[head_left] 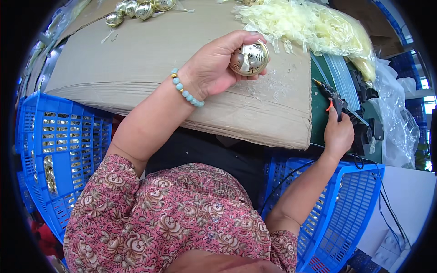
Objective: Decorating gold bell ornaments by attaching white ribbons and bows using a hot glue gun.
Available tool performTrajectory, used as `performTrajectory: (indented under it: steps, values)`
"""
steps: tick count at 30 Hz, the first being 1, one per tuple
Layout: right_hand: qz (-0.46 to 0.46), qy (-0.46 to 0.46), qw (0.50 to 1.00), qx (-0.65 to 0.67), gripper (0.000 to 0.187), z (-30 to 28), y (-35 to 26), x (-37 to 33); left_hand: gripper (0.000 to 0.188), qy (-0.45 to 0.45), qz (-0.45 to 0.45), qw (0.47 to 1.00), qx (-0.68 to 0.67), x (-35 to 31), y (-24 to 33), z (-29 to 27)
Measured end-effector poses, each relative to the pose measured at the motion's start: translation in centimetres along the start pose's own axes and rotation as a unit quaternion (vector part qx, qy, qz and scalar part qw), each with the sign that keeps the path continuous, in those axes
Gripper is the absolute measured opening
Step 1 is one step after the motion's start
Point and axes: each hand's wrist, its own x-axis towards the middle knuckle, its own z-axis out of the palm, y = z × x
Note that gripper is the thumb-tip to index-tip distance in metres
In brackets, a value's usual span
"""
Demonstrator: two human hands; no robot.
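My left hand (223, 61), a beaded bracelet at its wrist, is raised over the cardboard. Its fingers are closed around a shiny gold ball-shaped ornament (250, 59) with cut-out dark markings, which looks like a large jingle bell. At the right edge of the cardboard, my right hand (339, 133) grips a black glue gun (337, 101) with an orange trigger. The gun's brass-coloured nozzle points up and left, apart from the ball. Part of the gun's handle is hidden by my fingers.
A cardboard sheet (173, 91) covers the table. Several gold balls (144, 10) lie at the far left. A heap of pale yellow translucent strips (300, 27) sits at the far right. Blue crates (61, 154) stand on both sides, and black cables (387, 200) hang at the right.
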Motion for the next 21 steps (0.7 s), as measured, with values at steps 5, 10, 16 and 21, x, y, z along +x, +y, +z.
performTrajectory:
  steps: [5,10,16,21]
  values:
    - [0.047,-0.038,0.890,0.451,0.029,-0.3,2.4,0.0,0.023,0.064,-0.013,0.997,-0.027,0.1,0.2,-0.3]
    - [-0.041,-0.168,0.716,0.677,0.041,-3.8,-2.4,-3.8,0.030,0.055,-0.017,0.998,-0.034,0.3,-0.3,-0.1]
    - [-0.093,-0.250,0.650,0.712,0.045,-3.3,-6.0,-5.6,0.024,0.079,-0.035,0.996,-0.033,0.3,-0.5,0.2]
    - [-0.103,-0.262,0.645,0.711,0.045,-2.7,-7.3,-6.4,0.023,0.099,-0.024,0.993,-0.054,0.4,-0.7,0.2]
